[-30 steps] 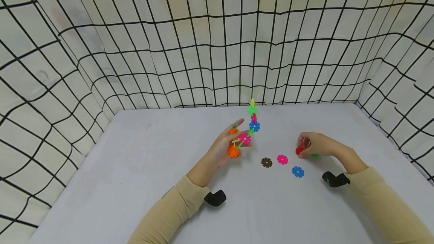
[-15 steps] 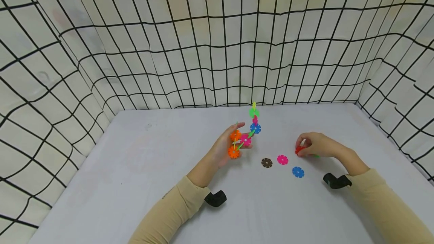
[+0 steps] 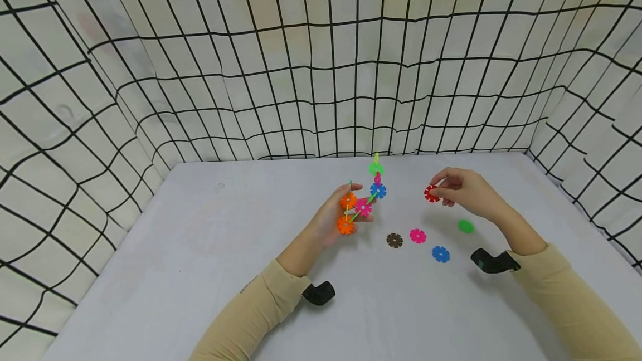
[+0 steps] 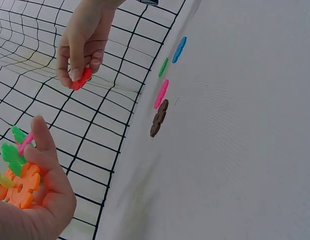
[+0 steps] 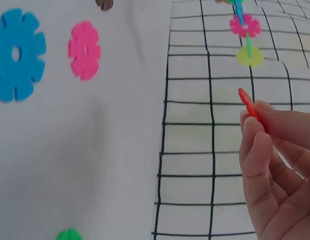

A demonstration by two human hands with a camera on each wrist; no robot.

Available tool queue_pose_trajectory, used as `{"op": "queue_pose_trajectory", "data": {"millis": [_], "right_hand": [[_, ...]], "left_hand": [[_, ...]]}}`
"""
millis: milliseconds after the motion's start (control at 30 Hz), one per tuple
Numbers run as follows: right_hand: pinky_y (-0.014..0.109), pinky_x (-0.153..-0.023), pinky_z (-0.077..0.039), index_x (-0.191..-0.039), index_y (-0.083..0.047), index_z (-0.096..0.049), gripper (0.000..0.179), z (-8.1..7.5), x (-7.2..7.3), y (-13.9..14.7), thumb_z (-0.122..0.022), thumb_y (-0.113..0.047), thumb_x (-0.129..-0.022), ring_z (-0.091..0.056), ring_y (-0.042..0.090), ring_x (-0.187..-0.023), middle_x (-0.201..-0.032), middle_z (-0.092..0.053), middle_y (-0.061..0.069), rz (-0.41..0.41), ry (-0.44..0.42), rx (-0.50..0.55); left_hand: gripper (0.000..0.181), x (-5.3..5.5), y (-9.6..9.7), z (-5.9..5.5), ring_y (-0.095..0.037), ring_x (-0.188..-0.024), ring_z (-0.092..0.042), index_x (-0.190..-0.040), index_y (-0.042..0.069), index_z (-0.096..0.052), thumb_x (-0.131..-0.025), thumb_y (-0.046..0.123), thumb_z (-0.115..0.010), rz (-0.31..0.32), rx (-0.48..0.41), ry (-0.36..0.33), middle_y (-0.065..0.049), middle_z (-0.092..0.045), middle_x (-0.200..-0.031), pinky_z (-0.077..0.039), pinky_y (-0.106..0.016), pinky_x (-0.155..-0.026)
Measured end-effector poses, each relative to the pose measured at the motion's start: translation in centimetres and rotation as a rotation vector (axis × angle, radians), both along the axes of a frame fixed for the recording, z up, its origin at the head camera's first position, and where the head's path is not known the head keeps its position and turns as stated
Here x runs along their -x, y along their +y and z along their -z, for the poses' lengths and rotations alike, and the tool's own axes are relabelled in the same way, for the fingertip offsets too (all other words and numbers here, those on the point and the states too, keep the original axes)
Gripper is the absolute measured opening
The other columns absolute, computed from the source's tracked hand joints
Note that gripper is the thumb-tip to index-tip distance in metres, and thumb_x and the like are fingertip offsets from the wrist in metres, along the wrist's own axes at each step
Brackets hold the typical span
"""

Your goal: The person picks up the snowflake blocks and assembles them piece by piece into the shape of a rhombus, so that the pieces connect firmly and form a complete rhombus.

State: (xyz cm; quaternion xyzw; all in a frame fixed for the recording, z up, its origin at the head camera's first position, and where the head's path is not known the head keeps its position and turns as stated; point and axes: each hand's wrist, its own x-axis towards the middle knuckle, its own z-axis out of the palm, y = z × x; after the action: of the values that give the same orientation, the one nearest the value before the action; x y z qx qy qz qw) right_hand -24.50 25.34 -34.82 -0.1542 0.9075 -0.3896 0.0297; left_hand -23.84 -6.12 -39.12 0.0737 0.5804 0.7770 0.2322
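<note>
Right of centre, a red disc (image 3: 428, 194) between fingertips

Closest, along the bottom of the head view, tan sleeves (image 3: 261, 306) come in from either side. Beyond, lower right of centre, a blue disc (image 3: 437, 253), a brown disc (image 3: 390, 240), a pink disc (image 3: 414, 235) and a green disc (image 3: 466, 226) lie apart on the white table (image 3: 225, 227). At centre, the left hand (image 3: 331, 219), fingers loosely bent, holds a disc chain (image 3: 365, 210) that reaches toward the upper right. At middle right, the right hand (image 3: 470, 194) pinches the red disc between thumb and finger, above the table. Black netting (image 3: 356, 62) fills the top.
</note>
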Motion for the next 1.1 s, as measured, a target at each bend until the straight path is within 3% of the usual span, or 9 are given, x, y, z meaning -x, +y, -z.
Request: {"op": "queue_pose_trajectory", "data": {"millis": [267,533,800,1100], "right_hand": [[0.029,-0.070,-0.056,-0.117,0.001,-0.065,0.026,-1.5,-0.3,-2.7,-0.071,-0.016,-0.099,-0.066,0.020,-0.071,-0.091,-0.071,0.011,0.014,0.074,0.114],[0.027,-0.061,-0.053,-0.117,0.001,-0.066,0.025,-2.5,0.7,-6.6,-0.071,-0.015,-0.098,-0.062,0.022,-0.065,-0.087,-0.070,0.012,0.028,0.092,0.239],[0.026,-0.052,-0.047,-0.112,-0.002,-0.070,0.023,-2.2,2.0,-10.1,-0.074,-0.019,-0.097,-0.056,0.027,-0.056,-0.086,-0.070,0.012,0.041,0.078,0.257],[0.023,-0.048,-0.044,-0.110,-0.001,-0.071,0.020,-1.9,2.8,-12.5,-0.073,-0.015,-0.097,-0.055,0.020,-0.050,-0.091,-0.072,0.017,0.033,0.122,0.205]], "left_hand": [[0.046,0.0,0.1,-0.1,-0.016,-0.085,-0.070,-0.140,0.016,-0.047,-0.109,0.046,-0.033,0.012,-0.019,-0.019,-0.017,-0.058,-0.144,-0.048,-0.020,-0.061],[0.048,0.0,0.1,-0.2,-0.015,-0.083,-0.070,-0.141,0.014,-0.046,-0.110,0.047,-0.031,0.045,-0.046,-0.033,-0.018,-0.055,-0.147,-0.048,-0.018,-0.060],[0.049,-0.2,0.1,0.0,-0.017,-0.086,-0.070,-0.145,0.013,-0.043,-0.109,0.044,-0.036,0.044,-0.025,-0.027,-0.019,-0.056,-0.145,-0.048,-0.018,-0.062],[0.051,-0.2,0.1,0.0,-0.018,-0.089,-0.071,-0.150,0.014,-0.041,-0.109,0.044,-0.036,0.034,0.012,-0.022,-0.016,-0.060,-0.140,-0.050,-0.019,-0.063]]}}
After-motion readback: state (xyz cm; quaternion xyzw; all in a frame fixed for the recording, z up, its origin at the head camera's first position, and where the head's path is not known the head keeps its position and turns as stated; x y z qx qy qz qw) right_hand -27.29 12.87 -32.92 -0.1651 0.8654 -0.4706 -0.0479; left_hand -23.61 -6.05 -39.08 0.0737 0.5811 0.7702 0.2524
